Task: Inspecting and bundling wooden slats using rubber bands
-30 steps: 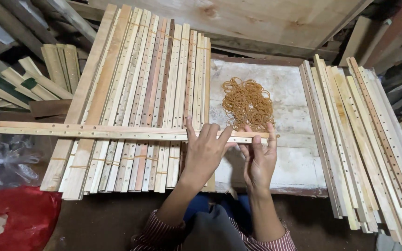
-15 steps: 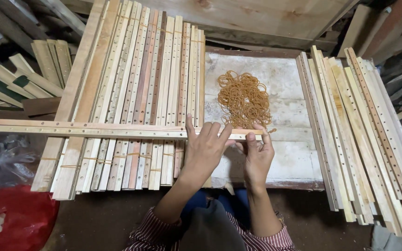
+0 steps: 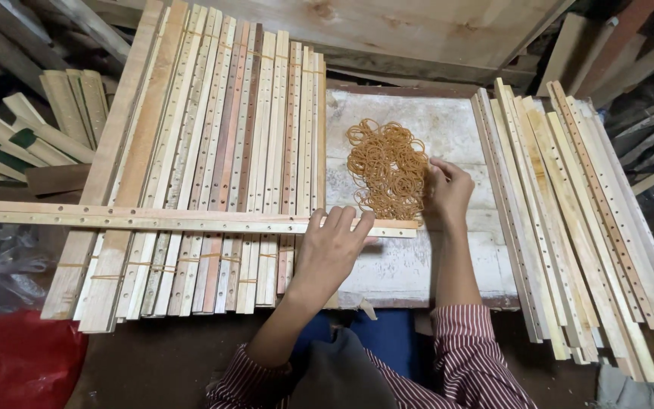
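My left hand [image 3: 331, 246] presses flat on a pair of long drilled wooden strips [image 3: 153, 220] lying crosswise over a bundle of similar slats [image 3: 213, 151]; its fingers rest on the strips near their right end. My right hand [image 3: 448, 193] has reached to the right edge of a heap of tan rubber bands [image 3: 387, 167] on the pale work board [image 3: 448, 257]. Its fingers curl in at the heap; whether they hold a band is hidden.
A second stack of drilled slats [image 3: 577, 220] lies fanned out on the right. Green-tipped wooden pieces [image 3: 17, 144] sit at the far left, a red bag [image 3: 17, 363] and clear plastic [image 3: 1, 265] at lower left. A large plywood sheet [image 3: 418, 30] leans behind.
My right hand left the end of the crosswise strips and moved up to the rubber band heap. My left hand stayed pressed on the strips.
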